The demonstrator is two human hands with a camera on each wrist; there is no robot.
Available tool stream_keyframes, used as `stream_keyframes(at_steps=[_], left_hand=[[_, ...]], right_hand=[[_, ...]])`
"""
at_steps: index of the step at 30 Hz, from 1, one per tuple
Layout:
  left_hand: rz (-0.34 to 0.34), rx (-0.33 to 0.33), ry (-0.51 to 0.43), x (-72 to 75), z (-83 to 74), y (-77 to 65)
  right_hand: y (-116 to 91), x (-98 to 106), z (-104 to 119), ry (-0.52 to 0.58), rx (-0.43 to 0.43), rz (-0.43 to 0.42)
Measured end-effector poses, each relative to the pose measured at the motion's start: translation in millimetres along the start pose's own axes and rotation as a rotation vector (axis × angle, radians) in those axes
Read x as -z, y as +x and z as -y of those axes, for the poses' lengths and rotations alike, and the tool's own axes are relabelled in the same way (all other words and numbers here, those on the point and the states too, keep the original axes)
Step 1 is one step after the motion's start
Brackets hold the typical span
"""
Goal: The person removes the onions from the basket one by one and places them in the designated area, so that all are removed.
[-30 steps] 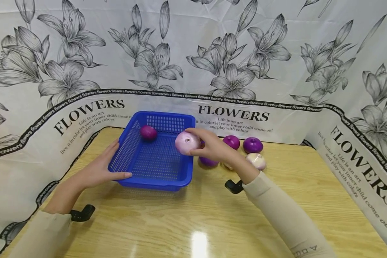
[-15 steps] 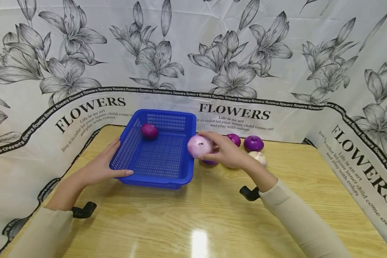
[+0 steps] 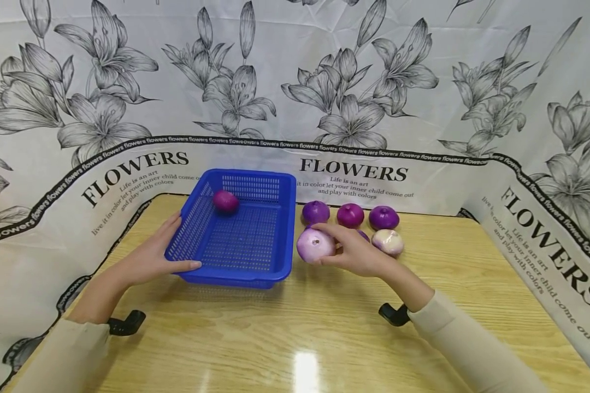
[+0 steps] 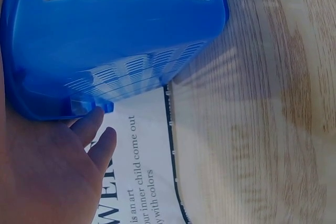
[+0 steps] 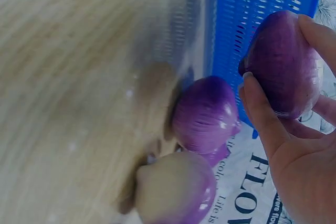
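A blue plastic basket [image 3: 241, 240] with slotted walls stands on the left half of the table. My left hand [image 3: 149, 259] grips its near left corner, thumb along the rim and fingers on the outer side; in the left wrist view, fingertips [image 4: 102, 145] show beside the rim. One red onion [image 3: 225, 202] lies inside at the far left. Just right of the basket, my right hand [image 3: 356, 251] holds a pale purple onion [image 3: 316, 245] between thumb and fingers. In the right wrist view, this onion [image 5: 283, 66] appears above the table, before the basket wall.
Behind the right hand, a back row has three purple onions [image 3: 350, 215]. A whitish onion [image 3: 387, 242] sits in front of them, and another is partly hidden by the hand. A flower-printed cloth [image 3: 354, 188] hangs along the table's back and sides.
The right hand has carried the pale onion from over the basket's right side rightward and down beside it, uncovering a purple onion behind. The left hand has stayed on the basket.
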State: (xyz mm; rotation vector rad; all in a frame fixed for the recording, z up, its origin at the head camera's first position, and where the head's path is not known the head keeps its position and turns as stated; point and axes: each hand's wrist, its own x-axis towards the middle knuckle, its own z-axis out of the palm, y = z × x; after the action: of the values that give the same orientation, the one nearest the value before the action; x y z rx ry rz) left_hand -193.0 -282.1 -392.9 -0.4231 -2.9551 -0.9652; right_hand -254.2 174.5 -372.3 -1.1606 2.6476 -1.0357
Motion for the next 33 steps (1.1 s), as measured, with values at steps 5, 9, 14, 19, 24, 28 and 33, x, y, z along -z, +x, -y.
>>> stream_keyframes(at_steps=[5, 9, 14, 19, 24, 28, 33], left_hand=[[0.004, 0.006, -0.001, -0.1, 1.5, -0.1], [0.006, 0.011, 0.002, 0.0, 2.2, 0.2], [0.008, 0.009, 0.002, -0.4, 1.9, -0.1], [0.007, 0.006, -0.004, 0.0, 1.2, 0.9], [0.001, 0.002, -0.002, 1.1, 0.7, 2.3], [0.000, 0.001, -0.008, -0.1, 1.0, 1.5], [-0.001, -0.003, -0.021, -1.3, 1.2, 0.6]], right_hand=[[-9.0, -8.7, -8.1, 0.003, -0.021, 0.029], [-15.5, -13.2, -11.9, -0.011, -0.060, 0.051], [-21.6, -17.9, -16.1, -0.060, -0.075, 0.082], [-24.9, -20.8, -18.8, -0.040, -0.092, 0.171], [-23.2, -23.9, -21.6, -0.017, -0.085, 0.180], [-23.3, -26.0, -21.7, -0.010, -0.074, 0.177], [-23.8, -27.0, -21.3, -0.004, -0.038, 0.168]])
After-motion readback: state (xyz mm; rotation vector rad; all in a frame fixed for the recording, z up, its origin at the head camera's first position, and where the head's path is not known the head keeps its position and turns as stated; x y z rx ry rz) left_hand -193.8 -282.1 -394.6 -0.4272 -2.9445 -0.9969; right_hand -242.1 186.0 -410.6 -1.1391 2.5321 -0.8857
